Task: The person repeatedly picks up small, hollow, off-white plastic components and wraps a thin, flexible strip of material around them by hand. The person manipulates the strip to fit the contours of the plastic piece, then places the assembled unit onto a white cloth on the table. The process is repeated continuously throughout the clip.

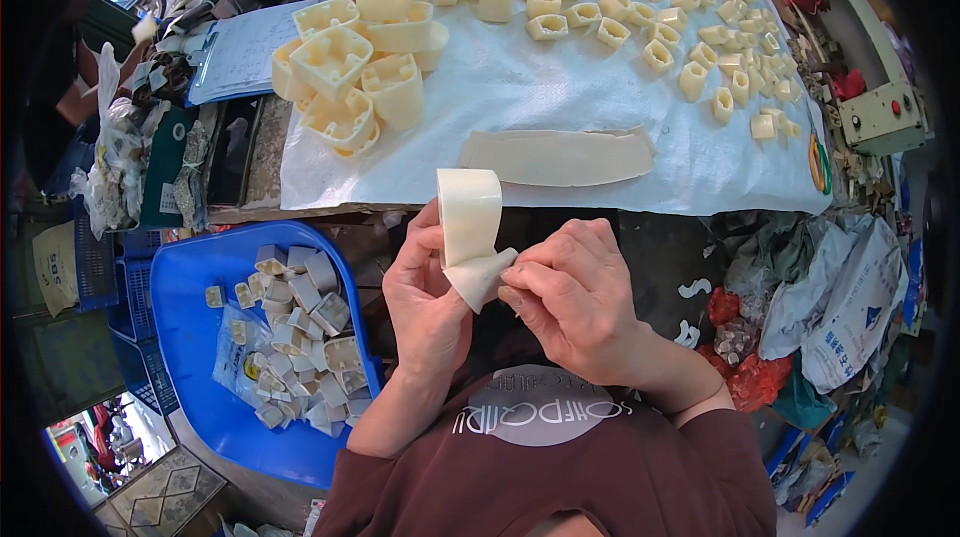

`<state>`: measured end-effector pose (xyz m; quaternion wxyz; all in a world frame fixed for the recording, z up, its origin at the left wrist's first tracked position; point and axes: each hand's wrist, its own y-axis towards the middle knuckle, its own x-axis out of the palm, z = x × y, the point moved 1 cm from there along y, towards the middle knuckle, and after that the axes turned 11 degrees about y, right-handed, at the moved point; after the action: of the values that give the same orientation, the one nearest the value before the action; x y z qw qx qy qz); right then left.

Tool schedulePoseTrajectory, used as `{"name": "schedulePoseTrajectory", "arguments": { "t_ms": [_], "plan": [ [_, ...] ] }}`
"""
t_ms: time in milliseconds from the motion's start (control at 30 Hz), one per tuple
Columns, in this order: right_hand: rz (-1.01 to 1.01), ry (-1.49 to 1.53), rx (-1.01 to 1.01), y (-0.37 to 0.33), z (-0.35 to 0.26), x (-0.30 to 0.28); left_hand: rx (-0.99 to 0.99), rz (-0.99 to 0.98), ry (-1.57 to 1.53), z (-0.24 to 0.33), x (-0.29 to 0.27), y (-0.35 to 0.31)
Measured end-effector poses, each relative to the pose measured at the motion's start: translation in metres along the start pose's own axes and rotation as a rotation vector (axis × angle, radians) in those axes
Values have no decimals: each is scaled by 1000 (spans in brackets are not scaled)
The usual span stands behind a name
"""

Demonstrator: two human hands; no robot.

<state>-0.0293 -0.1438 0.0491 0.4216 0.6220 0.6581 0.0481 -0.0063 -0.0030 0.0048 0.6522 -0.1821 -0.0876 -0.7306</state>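
My left hand (425,302) is wrapped around a cream plastic shoe heel block (469,212), held upright just in front of the table edge. Around its lower end is a pale flexible covering piece (478,280), folded out to one side. My right hand (575,297) pinches the free edge of that covering between thumb and fingers. A flat beige strip of the same look (556,156) lies on the white sheet just beyond my hands.
White sheeting (380,177) covers the table. Large cream heel blocks (335,62) are piled at left; many small ones (612,32) spread across the far side. A blue tub (215,417) of covered heels stands at my left. Plastic bags (850,307) are heaped at right.
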Motion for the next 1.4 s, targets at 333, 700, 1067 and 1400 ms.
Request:
{"name": "schedulePoseTrajectory", "arguments": {
  "t_ms": [333,700,1067,1400],
  "plan": [
    [-86,-88,20,-2,1,-2,338,42,405,-3,-2,-1],
    [-132,-262,-25,3,0,-5,453,60,588,1,3,-2],
    [-55,-74,25,1,5,-1,409,42,547,-1,1,0],
    [52,181,136,-6,8,5,406,30,435,-11,-2,2]
  ]
}}
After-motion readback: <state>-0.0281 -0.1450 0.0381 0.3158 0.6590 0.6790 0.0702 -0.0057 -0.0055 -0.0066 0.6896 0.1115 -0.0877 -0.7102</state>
